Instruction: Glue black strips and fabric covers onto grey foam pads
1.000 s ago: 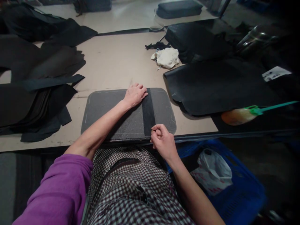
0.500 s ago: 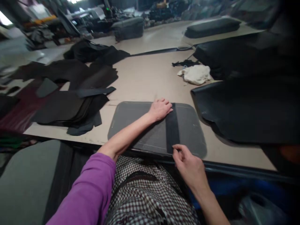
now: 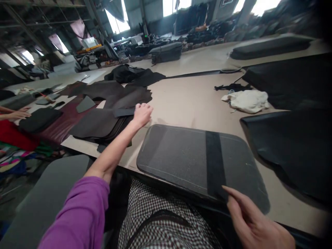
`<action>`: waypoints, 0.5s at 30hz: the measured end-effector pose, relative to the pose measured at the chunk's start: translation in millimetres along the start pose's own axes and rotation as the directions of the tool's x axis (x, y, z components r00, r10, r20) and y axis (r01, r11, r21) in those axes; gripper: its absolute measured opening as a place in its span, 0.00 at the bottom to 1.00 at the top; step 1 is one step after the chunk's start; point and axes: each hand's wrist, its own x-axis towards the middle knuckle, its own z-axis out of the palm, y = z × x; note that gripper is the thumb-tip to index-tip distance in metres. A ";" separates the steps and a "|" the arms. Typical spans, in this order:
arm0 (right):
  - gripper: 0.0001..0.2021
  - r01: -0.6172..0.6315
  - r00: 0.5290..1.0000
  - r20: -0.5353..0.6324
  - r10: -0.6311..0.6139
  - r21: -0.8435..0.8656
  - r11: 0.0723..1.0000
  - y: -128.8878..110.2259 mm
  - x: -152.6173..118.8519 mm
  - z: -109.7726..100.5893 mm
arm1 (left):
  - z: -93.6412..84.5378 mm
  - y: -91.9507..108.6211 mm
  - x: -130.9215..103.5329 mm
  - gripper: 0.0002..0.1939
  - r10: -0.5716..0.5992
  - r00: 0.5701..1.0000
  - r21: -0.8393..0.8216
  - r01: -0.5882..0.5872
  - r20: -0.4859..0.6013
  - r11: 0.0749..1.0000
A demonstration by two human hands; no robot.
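Observation:
A dark grey panel (image 3: pixel 176 157) with rounded corners lies flat at the table's front edge, a pale line running along its border. Across its right part lies a black strip (image 3: pixel 214 159). My right hand (image 3: pixel 259 218) is at the near end of this strip, index fingertip at its edge, thumb apart from the finger. Over on the left, my left hand (image 3: pixel 143 114) has its fingers curled over the right end of a narrow dark strip (image 3: pixel 125 112). That strip rests on a stack of dark leather-like pieces (image 3: pixel 94 123); the fingertips are partly hidden.
Large black sheets (image 3: pixel 290 145) lie on the right, beside a crumpled white cloth (image 3: pixel 249 101). Irregular dark pieces (image 3: pixel 106 90) spread at the left. Another person's hands (image 3: pixel 19 113) are at the far left. A grey-topped surface (image 3: pixel 57 183) stands below the table edge.
My left hand has left the panel's black strip and moved left to the strip on the stack. My right hand stays by the black strip's near end, its fingers straighter. The view has shifted left.

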 end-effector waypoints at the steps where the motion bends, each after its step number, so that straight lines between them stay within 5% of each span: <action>1: 0.22 0.005 1.000 -0.015 -0.005 0.013 1.000 -2.2 1.6 -1.0 | -3.4 -25.3 -5.5 0.13 -0.056 0.998 0.032 0.055 0.020 0.998; 4: 0.22 0.027 0.999 -0.038 -0.026 0.033 0.999 -9.6 5.3 0.6 | -9.9 -81.1 -23.2 0.08 -0.152 0.987 0.070 0.149 0.044 0.986; 7: 0.21 0.054 0.997 -0.051 -0.049 0.095 0.994 -17.0 6.9 4.1 | -13.9 -107.1 -33.9 0.12 -0.203 0.978 0.079 0.198 0.054 0.977; 11: 0.19 0.063 0.997 -0.052 -0.052 0.230 0.971 -28.1 11.3 1.4 | -24.1 -112.0 -32.9 0.14 -0.229 0.973 0.078 0.228 0.002 0.970; 15: 0.19 -0.034 0.997 0.082 -0.008 0.505 0.862 -52.1 23.3 -9.2 | -50.5 -85.1 -36.8 0.15 -0.226 0.969 0.070 0.234 -0.096 0.970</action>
